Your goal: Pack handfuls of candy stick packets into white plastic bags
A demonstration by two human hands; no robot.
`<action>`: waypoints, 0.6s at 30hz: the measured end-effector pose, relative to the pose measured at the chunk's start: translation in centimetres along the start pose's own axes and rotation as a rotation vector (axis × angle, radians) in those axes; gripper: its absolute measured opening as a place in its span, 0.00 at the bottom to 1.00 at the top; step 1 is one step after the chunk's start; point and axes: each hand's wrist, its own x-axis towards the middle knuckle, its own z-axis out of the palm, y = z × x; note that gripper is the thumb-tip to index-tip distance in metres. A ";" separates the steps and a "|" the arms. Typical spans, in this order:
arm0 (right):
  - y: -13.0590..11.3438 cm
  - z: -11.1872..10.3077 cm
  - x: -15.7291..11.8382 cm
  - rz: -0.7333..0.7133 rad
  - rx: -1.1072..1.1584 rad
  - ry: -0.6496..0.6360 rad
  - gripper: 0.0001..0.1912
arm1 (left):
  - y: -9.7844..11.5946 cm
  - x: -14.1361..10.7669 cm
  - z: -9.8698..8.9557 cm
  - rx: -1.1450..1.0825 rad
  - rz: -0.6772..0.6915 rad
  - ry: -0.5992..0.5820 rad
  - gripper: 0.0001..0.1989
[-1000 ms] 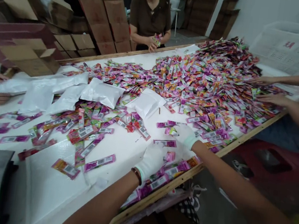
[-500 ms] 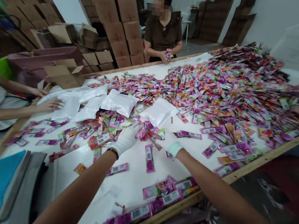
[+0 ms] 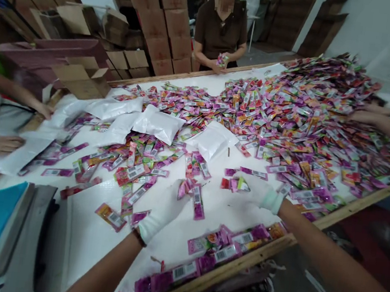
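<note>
Left hand point(image 3: 167, 204), right hand point(image 3: 255, 192) gloved white, cuffs point(image 3: 272, 201) pale green. Sachets point(image 3: 286, 110) purple, pink, red, orange, green; barcodes point(image 3: 183, 271) striped dark-on-white. Surface point(image 3: 175, 239) white, wooden edging point(image 3: 229, 271) tan. Packets point(image 3: 160, 124) plain white. Far person's shirt point(image 3: 219, 29) brown.

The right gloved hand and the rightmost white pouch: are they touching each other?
Apart: the head view shows white tabletop between the right gloved hand and the rightmost white pouch.

Left hand point(image 3: 169, 206) and right hand point(image 3: 255, 192) have separated (somewhat).

Six white pouches point(image 3: 160, 124), two gloved hands point(image 3: 167, 207) point(image 3: 259, 193), uncountably many sachets point(image 3: 292, 115).
</note>
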 end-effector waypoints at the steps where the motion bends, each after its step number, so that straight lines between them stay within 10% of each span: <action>1: 0.5 -0.3 -0.7 -0.006 0.011 0.003 0.20 | 0.6 -0.3 0.7 -0.028 -0.009 -0.006 0.15; 9: 0.7 -2.9 -3.0 0.142 0.572 0.383 0.14 | 2.5 0.5 4.1 0.188 -0.083 -0.139 0.16; 18: 6.3 -3.2 -7.7 0.129 -0.423 -0.182 0.32 | 1.6 -0.9 3.9 0.211 -0.020 -0.173 0.13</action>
